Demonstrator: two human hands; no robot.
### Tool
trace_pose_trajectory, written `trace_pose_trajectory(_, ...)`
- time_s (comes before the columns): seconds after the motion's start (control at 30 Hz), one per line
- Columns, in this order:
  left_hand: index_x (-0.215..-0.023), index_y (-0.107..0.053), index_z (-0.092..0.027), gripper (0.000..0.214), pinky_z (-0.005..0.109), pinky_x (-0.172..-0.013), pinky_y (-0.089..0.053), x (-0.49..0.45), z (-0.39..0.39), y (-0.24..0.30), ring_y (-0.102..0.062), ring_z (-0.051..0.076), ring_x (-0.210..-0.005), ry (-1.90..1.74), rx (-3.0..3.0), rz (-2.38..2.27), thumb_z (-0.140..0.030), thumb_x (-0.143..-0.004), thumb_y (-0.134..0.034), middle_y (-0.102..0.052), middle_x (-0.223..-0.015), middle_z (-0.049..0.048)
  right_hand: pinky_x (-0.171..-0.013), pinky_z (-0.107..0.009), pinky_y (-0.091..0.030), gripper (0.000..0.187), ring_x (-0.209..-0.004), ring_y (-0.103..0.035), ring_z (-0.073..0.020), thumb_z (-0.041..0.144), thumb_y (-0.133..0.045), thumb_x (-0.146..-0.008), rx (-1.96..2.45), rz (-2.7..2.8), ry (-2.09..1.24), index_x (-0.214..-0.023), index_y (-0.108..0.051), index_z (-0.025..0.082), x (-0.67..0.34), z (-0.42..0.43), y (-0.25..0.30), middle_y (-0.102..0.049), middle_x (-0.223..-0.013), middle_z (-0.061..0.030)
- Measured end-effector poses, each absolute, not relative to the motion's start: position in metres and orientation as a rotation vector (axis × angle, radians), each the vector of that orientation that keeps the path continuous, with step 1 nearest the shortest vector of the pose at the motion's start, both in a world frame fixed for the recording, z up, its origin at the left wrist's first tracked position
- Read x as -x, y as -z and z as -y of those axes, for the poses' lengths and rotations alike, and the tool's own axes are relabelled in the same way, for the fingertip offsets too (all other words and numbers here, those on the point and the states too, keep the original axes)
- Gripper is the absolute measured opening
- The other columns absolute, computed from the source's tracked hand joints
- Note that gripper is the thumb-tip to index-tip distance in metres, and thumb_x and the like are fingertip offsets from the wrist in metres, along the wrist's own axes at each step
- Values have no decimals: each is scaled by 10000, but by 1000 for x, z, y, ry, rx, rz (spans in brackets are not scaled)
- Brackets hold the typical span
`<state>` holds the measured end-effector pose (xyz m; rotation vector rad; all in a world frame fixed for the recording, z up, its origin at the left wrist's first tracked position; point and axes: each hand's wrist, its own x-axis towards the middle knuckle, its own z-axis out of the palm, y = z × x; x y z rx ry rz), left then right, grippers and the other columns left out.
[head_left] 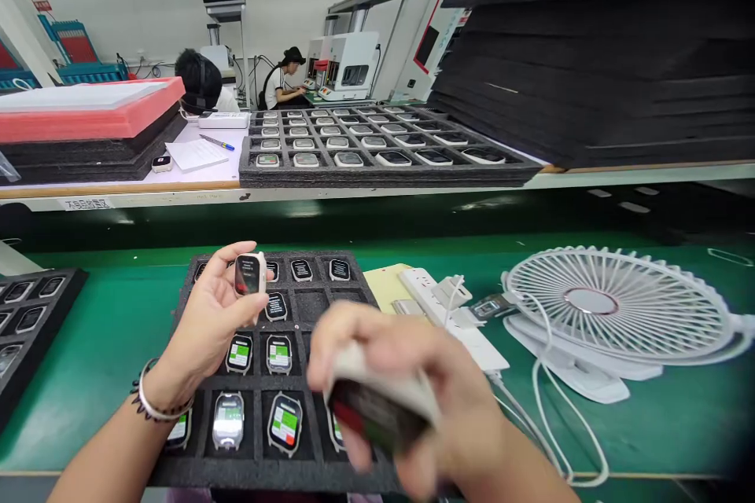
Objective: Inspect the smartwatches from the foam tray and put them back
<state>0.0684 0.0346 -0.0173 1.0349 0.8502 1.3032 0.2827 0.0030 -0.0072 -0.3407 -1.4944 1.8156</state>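
Note:
My left hand (206,314) is closed around a pale-cased smartwatch (248,275) without a strap, its dark screen with small text tilted toward me. In front of me my right hand (454,385), smeared by motion, grips another smartwatch (377,413) whose dark screen shows a patch of red. Both hands are above a black foam tray (236,473) with square compartments. Several watches lie in it, some with green and white screens, like this lit watch (285,423), others with white text on black. My right hand and forearm hide the tray's right side.
On the right stand a white fan (619,306) and a power strip (454,314) with loose cables. A second watch tray (35,322) lies at left. The shelf ahead carries a full foam tray (389,175) and stacked black foam (590,78). Two people sit beyond.

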Motion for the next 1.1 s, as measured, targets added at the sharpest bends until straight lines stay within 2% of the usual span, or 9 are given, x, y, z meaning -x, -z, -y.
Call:
trace_pose_trajectory(0.07,-1190,-566,-223,647,156,-522,-467,-72,-46,30,-574,74,-629,-1308,-965,-958,-178,-627,-881,-689,-939,8,-621,-339,-628,470,-640,-719,-182,401,-891,-748,292,1189,-1782,-1162,-675,345,-271,-33,17,-724,-1088,-36)
trace_pose_trajectory(0.13,-1208,-551,-205,671,167,-552,-486,-74,-54,41,-600,71,-622,-1304,-912,-1017,-178,-621,-876,-691,-941,1,-702,-310,-621,520,-731,-726,-175,267,-881,-727,417,930,-1776,-1193,-654,291,-261,-64,32,-737,-1104,-54)
trace_pose_trajectory(0.27,-1247,-552,-176,608,216,-610,-546,-72,-68,58,-681,113,-639,-1273,-824,-1068,-244,-712,-832,-689,-888,4,-716,-261,-596,316,-752,-740,-177,128,-791,-729,672,639,-1898,-1005,-646,185,-247,-102,67,-767,-982,-89)
trace_pose_trajectory(0.4,-1316,-526,-168,538,263,-628,-580,-72,-74,64,-706,143,-629,-1266,-780,-1057,-293,-835,-732,-715,-890,41,-680,-272,-588,228,-689,-740,-185,169,-741,-821,723,640,-1936,-1016,-622,167,-239,-104,85,-763,-913,-79)
trace_pose_trajectory(0.5,-1279,-538,-155,459,268,-619,-580,-71,-75,64,-707,149,-622,-1275,-797,-1038,-325,-877,-678,-721,-873,51,-666,-268,-583,218,-690,-738,-182,208,-745,-852,680,681,-1923,-1026,-617,176,-237,-100,87,-754,-910,-65)
trace_pose_trajectory(0.63,-1128,-580,-152,355,273,-617,-574,-69,-74,65,-710,159,-626,-1281,-845,-1029,-360,-856,-674,-709,-861,33,-601,-237,-561,155,-631,-720,-163,232,-716,-889,701,679,-1882,-999,-621,177,-238,-102,86,-734,-850,-44)
trace_pose_trajectory(0.83,-1076,-568,-152,434,269,-617,-555,-67,-73,64,-691,157,-619,-1246,-907,-992,-433,-783,-721,-704,-823,28,-564,-248,-554,130,-605,-717,-164,241,-576,-974,766,729,-1877,-1088,-603,185,-239,-102,83,-742,-889,-55)
trace_pose_trajectory(0.97,-1141,-568,-136,529,292,-641,-571,-67,-73,64,-697,164,-633,-1237,-915,-997,-466,-762,-734,-724,-888,62,-597,-257,-567,208,-623,-719,-155,191,-629,-900,747,802,-1850,-1106,-599,197,-238,-99,83,-734,-890,-23)
trace_pose_trajectory(1.1,-1168,-565,-145,527,286,-648,-573,-67,-73,66,-706,162,-645,-1236,-928,-1009,-440,-764,-733,-717,-859,40,-645,-246,-572,319,-666,-722,-138,134,-683,-776,706,921,-1790,-1076,-603,203,-240,-98,86,-731,-934,-9)
